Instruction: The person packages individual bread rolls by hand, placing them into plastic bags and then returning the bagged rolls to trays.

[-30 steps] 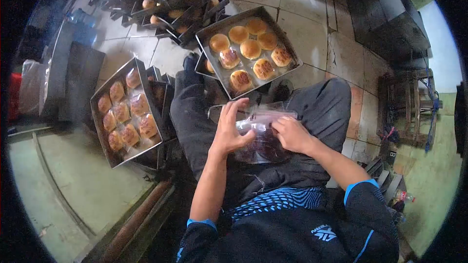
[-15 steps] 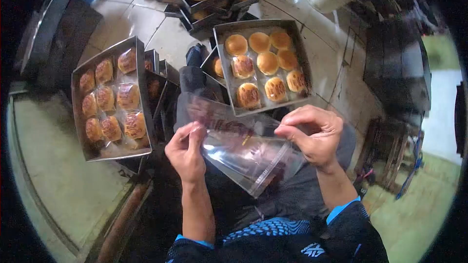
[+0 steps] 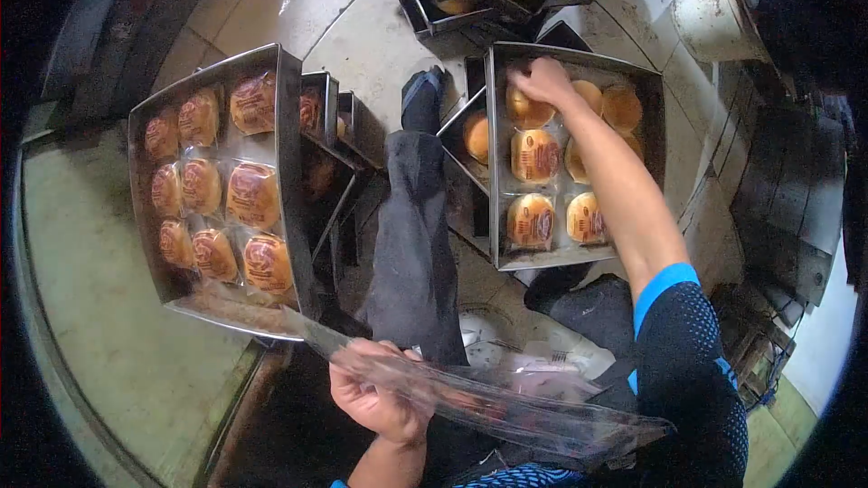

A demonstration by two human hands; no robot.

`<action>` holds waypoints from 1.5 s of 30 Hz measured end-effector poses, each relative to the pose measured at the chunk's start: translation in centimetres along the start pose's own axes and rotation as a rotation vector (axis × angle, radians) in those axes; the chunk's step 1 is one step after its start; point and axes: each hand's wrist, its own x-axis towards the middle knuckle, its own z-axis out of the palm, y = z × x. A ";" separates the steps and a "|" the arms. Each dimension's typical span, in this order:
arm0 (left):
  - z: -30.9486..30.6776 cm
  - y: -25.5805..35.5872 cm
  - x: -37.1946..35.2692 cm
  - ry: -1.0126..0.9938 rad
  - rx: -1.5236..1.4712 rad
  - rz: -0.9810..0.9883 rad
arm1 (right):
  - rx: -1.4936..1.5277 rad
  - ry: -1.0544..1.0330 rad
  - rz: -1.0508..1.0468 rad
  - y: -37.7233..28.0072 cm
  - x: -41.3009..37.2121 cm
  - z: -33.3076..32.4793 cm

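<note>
Holding the clear plastic bag (image 3: 506, 408) low over my lap, left hand (image 3: 375, 398) closed on its edge. Right hand (image 3: 542, 81) curled over a bun (image 3: 526, 113) at the far corner of the right tray (image 3: 493, 172); I cannot tell whether it grips the bun.

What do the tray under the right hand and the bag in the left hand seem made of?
Tray: probably sheet metal, going by its dull grey, thin upright walls with faint glints. Bag: thin clear plastic film, glossy, see-through and creased.
</note>
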 end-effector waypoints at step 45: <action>1.4 8.3 -19.0 -0.739 -0.123 -0.148 | 0.212 0.836 -0.657 -13.0 -65.4 -3.5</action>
